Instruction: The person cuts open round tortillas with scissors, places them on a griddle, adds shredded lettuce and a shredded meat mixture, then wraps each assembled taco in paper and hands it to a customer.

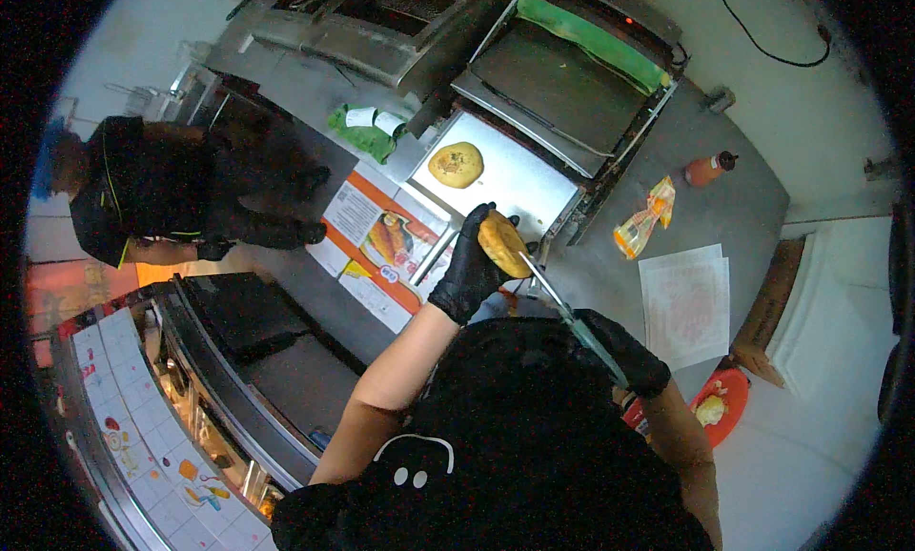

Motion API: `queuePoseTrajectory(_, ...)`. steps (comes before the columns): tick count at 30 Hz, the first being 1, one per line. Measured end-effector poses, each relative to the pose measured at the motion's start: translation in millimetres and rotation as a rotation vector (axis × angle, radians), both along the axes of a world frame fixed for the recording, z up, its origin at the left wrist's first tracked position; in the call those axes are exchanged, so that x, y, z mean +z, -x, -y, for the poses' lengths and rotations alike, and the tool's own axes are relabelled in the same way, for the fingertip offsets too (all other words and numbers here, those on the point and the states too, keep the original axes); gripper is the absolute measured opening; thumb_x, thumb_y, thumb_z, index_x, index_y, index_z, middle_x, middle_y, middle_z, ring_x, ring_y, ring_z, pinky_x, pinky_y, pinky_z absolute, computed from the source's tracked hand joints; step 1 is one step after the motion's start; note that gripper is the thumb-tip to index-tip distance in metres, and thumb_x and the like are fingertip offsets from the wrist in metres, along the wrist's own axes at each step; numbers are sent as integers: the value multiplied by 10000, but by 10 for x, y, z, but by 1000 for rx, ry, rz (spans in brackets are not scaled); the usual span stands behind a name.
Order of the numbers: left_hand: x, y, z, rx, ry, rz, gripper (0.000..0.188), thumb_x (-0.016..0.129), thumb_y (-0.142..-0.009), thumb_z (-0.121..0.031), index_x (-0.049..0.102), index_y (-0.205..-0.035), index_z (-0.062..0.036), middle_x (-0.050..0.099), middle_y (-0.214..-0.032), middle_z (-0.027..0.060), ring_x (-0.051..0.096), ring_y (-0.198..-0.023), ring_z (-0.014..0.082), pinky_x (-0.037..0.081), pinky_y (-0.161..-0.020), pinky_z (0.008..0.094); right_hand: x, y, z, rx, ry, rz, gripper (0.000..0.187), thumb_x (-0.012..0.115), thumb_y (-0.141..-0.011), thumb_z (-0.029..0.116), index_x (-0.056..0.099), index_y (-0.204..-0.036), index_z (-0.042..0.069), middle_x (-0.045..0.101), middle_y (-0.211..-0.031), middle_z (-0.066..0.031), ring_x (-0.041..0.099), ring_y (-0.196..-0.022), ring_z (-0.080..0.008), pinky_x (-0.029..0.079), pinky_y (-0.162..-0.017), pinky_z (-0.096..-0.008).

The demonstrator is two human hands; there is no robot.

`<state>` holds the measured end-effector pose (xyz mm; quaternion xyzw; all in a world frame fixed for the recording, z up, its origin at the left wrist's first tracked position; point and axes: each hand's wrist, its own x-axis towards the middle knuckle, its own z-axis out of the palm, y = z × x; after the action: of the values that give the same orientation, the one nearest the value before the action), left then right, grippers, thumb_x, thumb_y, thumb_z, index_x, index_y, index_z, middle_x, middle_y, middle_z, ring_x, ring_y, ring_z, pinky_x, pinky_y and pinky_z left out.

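My left hand (467, 270), in a black glove, is closed around a round, golden flatbread (503, 245). In my black-gloved right hand (624, 356) is a long, thin knife (551, 286). It slants up and left, and its tip meets the bread's edge close to my left fingers. Whether the tip has gone into the bread cannot be made out. A second round flatbread (456, 164), with dark specks on top, lies on a pale metal tray (524, 174) just beyond my hands.
Behind the tray stands an opened press grill (572, 74). To the right are a sauce bottle (710, 169), a yellow-and-white wrapper (644, 219), paper sheets (684, 303) and a red bowl (721, 406). A printed cardboard box (381, 236) and green cloth (367, 136) lie left; a co-worker (162, 189) stands farther left.
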<state>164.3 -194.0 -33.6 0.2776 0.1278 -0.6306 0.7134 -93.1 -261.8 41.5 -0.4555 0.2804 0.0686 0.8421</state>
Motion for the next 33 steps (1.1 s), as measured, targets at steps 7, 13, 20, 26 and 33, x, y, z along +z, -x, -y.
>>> queuePoseTrajectory(7,-97,16,-58,142,-25,611,498,541,-854,-292,321,-1293,-212,411,-1149,48,486,-969,257,483,-766,449,139,-376,-174,93,407,125,459,610,-813,146,437,-1216,13,532,-1133,-75,489,-1010,-139,381,-905,-287)
queuePoseTrajectory(13,59,-67,-57,213,-73,984,496,549,-849,-204,322,-1277,-99,383,-1188,76,423,-1053,190,378,-895,326,51,-448,-225,67,290,-15,410,596,-817,131,461,-1188,22,552,-1086,-79,495,-997,-145,386,-892,-285)
queuePoseTrajectory(20,-39,-150,-75,228,50,1036,318,342,-954,-318,398,-1166,-87,465,-1055,71,501,-938,183,444,-822,318,-20,-654,-311,6,126,-117,413,578,-829,135,445,-1205,29,529,-1107,-85,485,-1023,-159,373,-910,-292)
queuePoseTrajectory(26,50,21,-100,166,54,807,352,369,-939,-369,432,-1149,-94,496,-1038,71,522,-914,188,441,-827,315,-69,-736,-368,-169,-38,-20,426,573,-828,159,439,-1213,39,519,-1118,-81,480,-1016,-149,382,-894,-286)
queuePoseTrajectory(33,139,-28,-140,85,34,267,432,414,-907,-440,438,-1169,-97,526,-1031,83,540,-922,210,449,-833,351,205,-858,-386,0,656,40,350,576,-814,160,506,-1126,18,582,-960,-101,539,-879,-152,444,-781,-302)
